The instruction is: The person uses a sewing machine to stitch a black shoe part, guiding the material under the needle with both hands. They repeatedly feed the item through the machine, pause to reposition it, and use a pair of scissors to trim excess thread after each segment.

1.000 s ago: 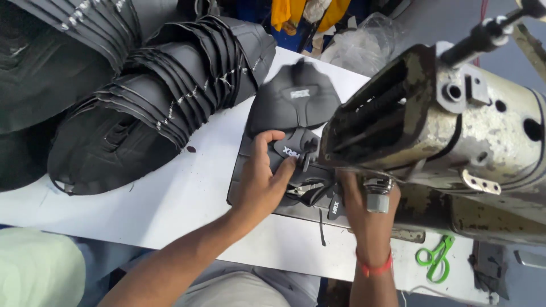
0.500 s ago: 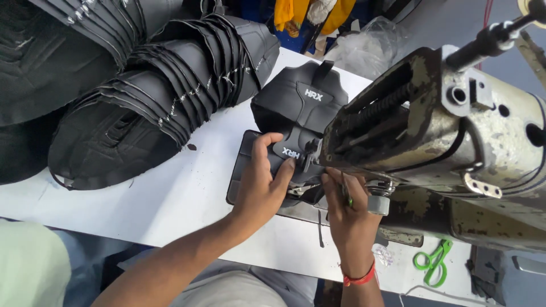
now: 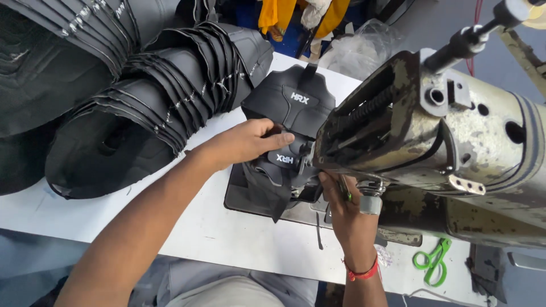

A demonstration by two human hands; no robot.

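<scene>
The left hand (image 3: 244, 142) lies flat on the black panel (image 3: 284, 136), fingers spread and pressing it to the white surface (image 3: 187, 227); the right hand (image 3: 347, 210) sits under the head of the sewing machine (image 3: 432, 148), fingers pinching the panel's edge beside the needle (the needle itself is hidden). The panel lies partly under the machine head, its upper part free behind it; stitching looks under way rather than finished. A stack of black pieces (image 3: 142, 119) lies at left; green scissors (image 3: 432, 261) rest at right.
</scene>
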